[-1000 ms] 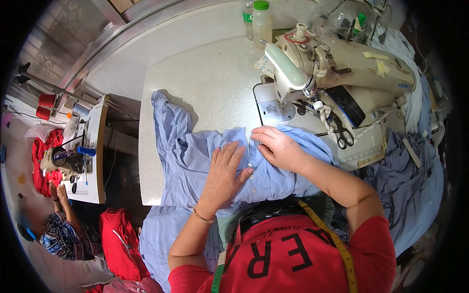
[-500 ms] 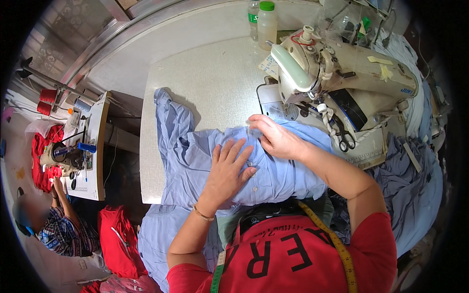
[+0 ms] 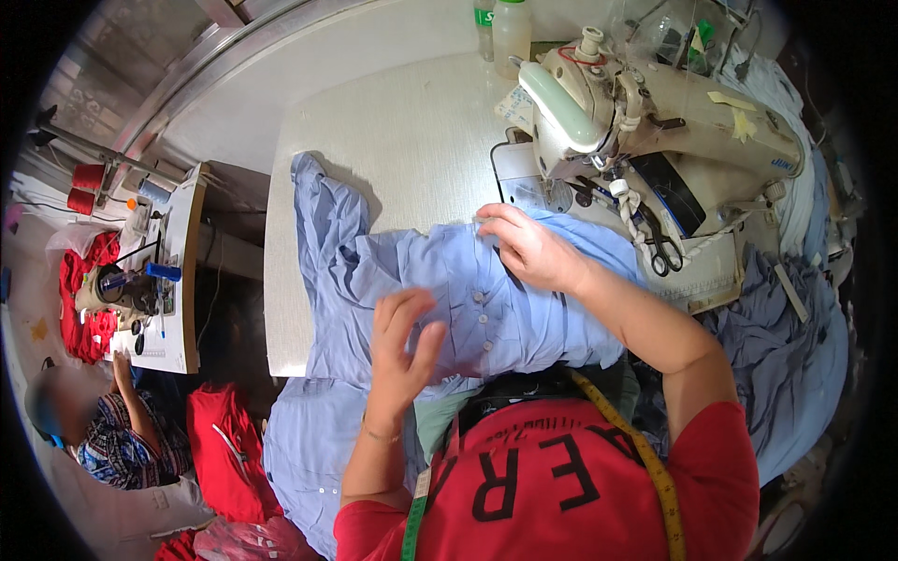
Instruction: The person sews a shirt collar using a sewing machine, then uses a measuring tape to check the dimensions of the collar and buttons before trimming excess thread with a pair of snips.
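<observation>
A light-blue buttoned garment [image 3: 421,266] is spread over the near part of a pale sewing table [image 3: 402,122], a sleeve-like end laid along the left edge. Above its left half, the left hand [image 3: 402,351] is seen blurred, thumb and fingers parted. The right hand [image 3: 531,251] is placed at the garment's far edge, fingers bent. Toward the table's right edge are set a sewing machine [image 3: 692,117], scissors [image 3: 659,238] and a flat black object [image 3: 672,196]. Two bottles [image 3: 511,42] are stood at the far edge. Beyond the left edge, a co-worker [image 3: 131,435] is seen beside a second machine [image 3: 117,288].
</observation>
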{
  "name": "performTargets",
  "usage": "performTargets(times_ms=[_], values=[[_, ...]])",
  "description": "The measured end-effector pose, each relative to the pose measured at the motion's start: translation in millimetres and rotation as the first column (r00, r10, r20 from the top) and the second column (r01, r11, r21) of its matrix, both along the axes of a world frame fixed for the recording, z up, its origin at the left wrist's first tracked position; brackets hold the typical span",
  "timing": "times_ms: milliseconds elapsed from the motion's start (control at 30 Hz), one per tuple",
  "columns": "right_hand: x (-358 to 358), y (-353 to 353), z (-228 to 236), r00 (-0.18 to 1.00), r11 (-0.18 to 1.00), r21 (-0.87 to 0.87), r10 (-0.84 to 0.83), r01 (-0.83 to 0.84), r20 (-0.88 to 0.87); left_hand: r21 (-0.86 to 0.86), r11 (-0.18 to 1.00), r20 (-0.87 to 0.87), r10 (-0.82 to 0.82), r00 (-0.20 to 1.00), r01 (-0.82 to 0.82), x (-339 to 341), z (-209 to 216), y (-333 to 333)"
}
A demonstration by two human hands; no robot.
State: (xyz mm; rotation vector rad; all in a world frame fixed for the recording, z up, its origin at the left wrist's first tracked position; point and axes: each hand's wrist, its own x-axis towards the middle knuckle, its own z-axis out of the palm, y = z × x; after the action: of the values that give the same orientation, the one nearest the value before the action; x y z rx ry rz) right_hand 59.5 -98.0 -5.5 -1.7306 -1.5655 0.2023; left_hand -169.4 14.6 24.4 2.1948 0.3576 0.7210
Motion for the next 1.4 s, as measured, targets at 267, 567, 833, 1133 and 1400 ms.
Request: performTargets(times_ms=[267, 567, 833, 1133, 1400], values=[[-3.1, 2.4, 2.6, 0.999, 0.996, 0.088, 0.011, -0.014, 0.036, -0.085, 0.996, -0.057, 0.001, 0.998, -0.006, -68.7, -4.8, -19.8], [-2.0, -8.4, 7.3, 0.959, 0.995, 0.095, 0.015, -0.044, 0.282, 0.384, 0.896, -0.307, -0.103, 0.946, 0.223, 13.8, -10.6, -29.6], [-17.1, -15.8, 7.7, 0.948, 0.993, -0.048, 0.118, -0.109, 0.297, 0.292, 0.947, -0.191, -0.080, 0.978, 0.134, 6.3, -22.1, -22.0], [-7.7, -62.7, 14.9, 0.752, 0.881, 0.031, -0.421, 0.472, 0.508, 0.424, 0.851, -0.119, 0.392, 0.912, -0.310, -12.9, -18.2, 112.3], [-10.9, -146.1, 13.6, 0.815, 0.840, -0.116, -0.542, 0.530, -0.204, 0.560, 0.808, -0.557, 0.206, 0.804, 0.182, 29.2, -5.3, 133.6]])
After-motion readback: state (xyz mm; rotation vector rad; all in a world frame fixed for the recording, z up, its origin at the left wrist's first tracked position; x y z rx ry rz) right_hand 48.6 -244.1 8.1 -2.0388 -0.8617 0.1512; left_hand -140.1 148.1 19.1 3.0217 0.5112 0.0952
